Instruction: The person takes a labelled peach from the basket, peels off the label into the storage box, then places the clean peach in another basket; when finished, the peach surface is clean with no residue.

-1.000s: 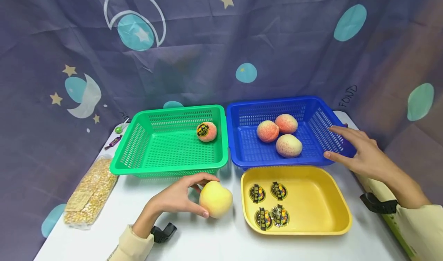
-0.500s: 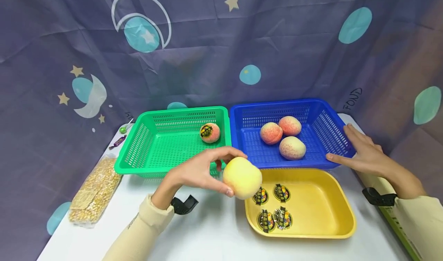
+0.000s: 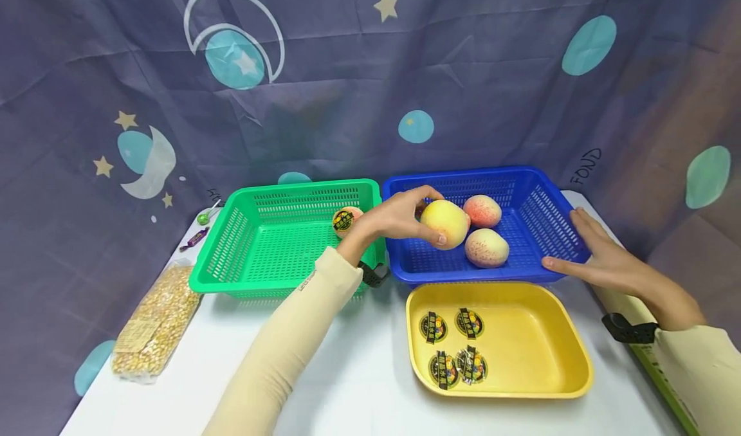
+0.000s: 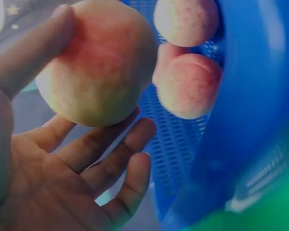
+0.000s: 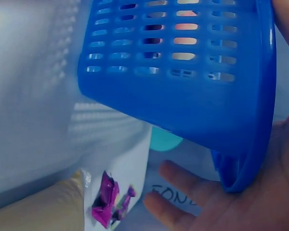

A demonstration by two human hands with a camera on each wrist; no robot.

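My left hand (image 3: 399, 217) holds a yellow peach (image 3: 446, 226) between thumb and fingers, over the left part of the blue basket (image 3: 463, 275). In the left wrist view this peach (image 4: 103, 62) shows a red blush. Beside it in the basket lie a red-and-cream peach (image 3: 482, 211) and a pale speckled peach (image 3: 487, 248); a third is mostly hidden behind the held one. My right hand (image 3: 613, 265) rests at the basket's right rim, thumb over the front corner. In the right wrist view its fingers (image 5: 176, 175) extend past the blue rim.
Left stands a green basket (image 3: 289, 287) with one stickered peach (image 3: 343, 220). A yellow tray (image 3: 532, 391) in front holds several round black-banded stickers (image 3: 469, 323). A bag of corn kernels (image 3: 156, 320), a purple candy (image 3: 193, 238) and a green lollipop (image 3: 202, 218) lie far left.
My left hand has carried the yellow peach up and right, from the table past the yellow tray to over the blue basket. My right hand has settled from above onto the basket's rim.
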